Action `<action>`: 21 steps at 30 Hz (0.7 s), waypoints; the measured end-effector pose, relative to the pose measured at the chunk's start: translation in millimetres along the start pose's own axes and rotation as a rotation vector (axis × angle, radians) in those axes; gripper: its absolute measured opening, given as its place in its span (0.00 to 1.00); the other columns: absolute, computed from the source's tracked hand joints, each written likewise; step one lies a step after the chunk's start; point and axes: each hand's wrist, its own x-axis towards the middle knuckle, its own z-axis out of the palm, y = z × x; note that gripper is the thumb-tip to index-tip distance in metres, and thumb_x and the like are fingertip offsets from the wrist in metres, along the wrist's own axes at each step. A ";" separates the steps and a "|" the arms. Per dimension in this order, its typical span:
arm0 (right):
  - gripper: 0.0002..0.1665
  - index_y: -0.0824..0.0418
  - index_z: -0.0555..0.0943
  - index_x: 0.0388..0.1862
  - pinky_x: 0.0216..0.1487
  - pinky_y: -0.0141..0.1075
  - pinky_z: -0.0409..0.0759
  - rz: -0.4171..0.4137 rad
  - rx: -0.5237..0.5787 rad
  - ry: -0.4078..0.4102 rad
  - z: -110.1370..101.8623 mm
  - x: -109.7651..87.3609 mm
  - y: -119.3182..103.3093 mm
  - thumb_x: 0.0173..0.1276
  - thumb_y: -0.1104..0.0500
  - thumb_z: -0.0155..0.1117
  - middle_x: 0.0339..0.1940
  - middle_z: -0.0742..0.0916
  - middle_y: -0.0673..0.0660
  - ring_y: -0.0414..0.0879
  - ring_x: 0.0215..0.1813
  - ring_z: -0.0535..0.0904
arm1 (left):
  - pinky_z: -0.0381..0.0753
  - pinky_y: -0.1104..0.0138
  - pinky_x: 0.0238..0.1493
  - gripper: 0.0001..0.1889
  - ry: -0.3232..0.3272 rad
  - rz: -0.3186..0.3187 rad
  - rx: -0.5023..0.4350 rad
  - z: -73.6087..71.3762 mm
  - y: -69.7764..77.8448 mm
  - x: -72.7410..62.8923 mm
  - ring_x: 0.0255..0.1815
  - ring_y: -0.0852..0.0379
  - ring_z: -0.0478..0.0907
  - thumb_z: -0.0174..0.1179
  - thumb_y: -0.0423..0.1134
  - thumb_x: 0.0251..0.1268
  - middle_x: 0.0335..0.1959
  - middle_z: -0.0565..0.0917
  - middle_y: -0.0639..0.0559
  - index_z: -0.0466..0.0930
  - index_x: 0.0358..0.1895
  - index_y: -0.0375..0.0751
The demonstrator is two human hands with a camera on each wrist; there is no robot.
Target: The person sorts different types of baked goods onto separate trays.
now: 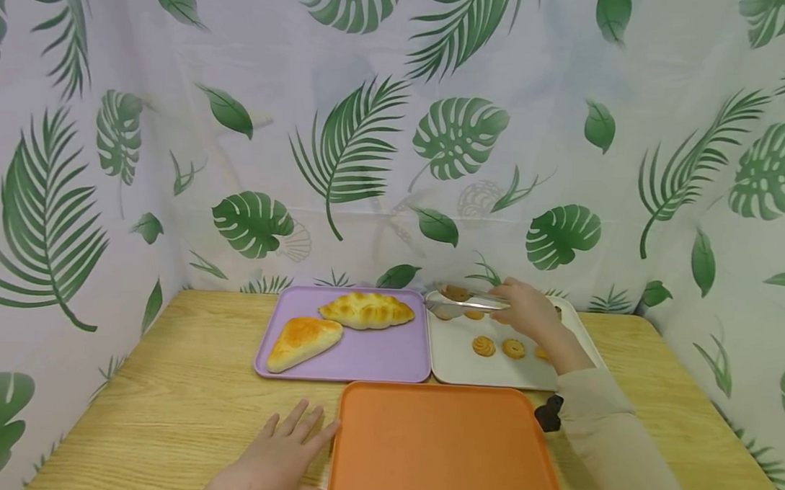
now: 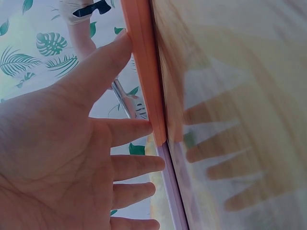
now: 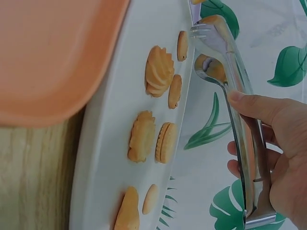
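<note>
My right hand (image 1: pixel 529 311) grips metal tongs (image 3: pixel 247 143), one end fork-shaped and the other spoon-shaped. The tongs' ends are apart, above the far left part of a white tray (image 1: pixel 492 376). Brown shows at the spoon end; whether it is a reflection or a cookie, I cannot tell. Several cookies lie on that tray, among them a swirled cookie (image 1: pixel 483 345) and a round one (image 1: pixel 514 348); my right hand hides some in the head view. My left hand (image 1: pixel 275 457), fingers straight and spread, rests at the left edge of an orange tray (image 1: pixel 437 441).
A purple tray (image 1: pixel 375 363) stands left of the white one, bearing a triangular bread (image 1: pixel 303 343) and a braided bread (image 1: pixel 367 311). The wooden table (image 1: pixel 166 403) meets a leaf-patterned cloth (image 1: pixel 370 129) behind and at both sides.
</note>
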 end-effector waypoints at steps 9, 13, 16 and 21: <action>0.29 0.66 0.78 0.61 0.49 0.52 0.80 -0.052 0.008 0.085 -12.8 -20.9 -5.9 0.63 0.56 0.70 0.51 0.82 0.63 0.58 0.50 0.80 | 0.58 0.32 0.67 0.48 -0.001 -0.001 0.012 1.5 -0.3 1.6 0.77 0.34 0.52 0.60 0.68 0.53 0.76 0.60 0.38 0.59 0.75 0.47; 0.29 0.66 0.78 0.61 0.47 0.50 0.80 -0.107 0.014 0.125 -20.5 -33.3 -11.8 0.62 0.57 0.71 0.49 0.82 0.62 0.57 0.48 0.80 | 0.58 0.33 0.67 0.48 -0.004 -0.002 0.012 0.7 0.2 1.5 0.78 0.34 0.51 0.60 0.69 0.53 0.76 0.60 0.38 0.59 0.75 0.47; 0.29 0.65 0.79 0.60 0.44 0.48 0.81 -0.155 0.015 0.171 -25.1 -45.2 -16.9 0.60 0.57 0.72 0.47 0.82 0.61 0.54 0.45 0.80 | 0.57 0.32 0.67 0.48 -0.003 -0.003 0.008 0.0 0.6 1.1 0.78 0.33 0.51 0.60 0.68 0.53 0.76 0.60 0.37 0.59 0.75 0.47; 0.28 0.62 0.81 0.57 0.41 0.44 0.80 -0.246 0.022 0.260 -29.9 -70.2 -27.7 0.56 0.59 0.75 0.44 0.83 0.57 0.50 0.42 0.80 | 0.56 0.31 0.67 0.49 -0.003 -0.008 -0.008 -0.6 1.4 0.1 0.78 0.33 0.50 0.60 0.68 0.53 0.76 0.59 0.37 0.59 0.75 0.47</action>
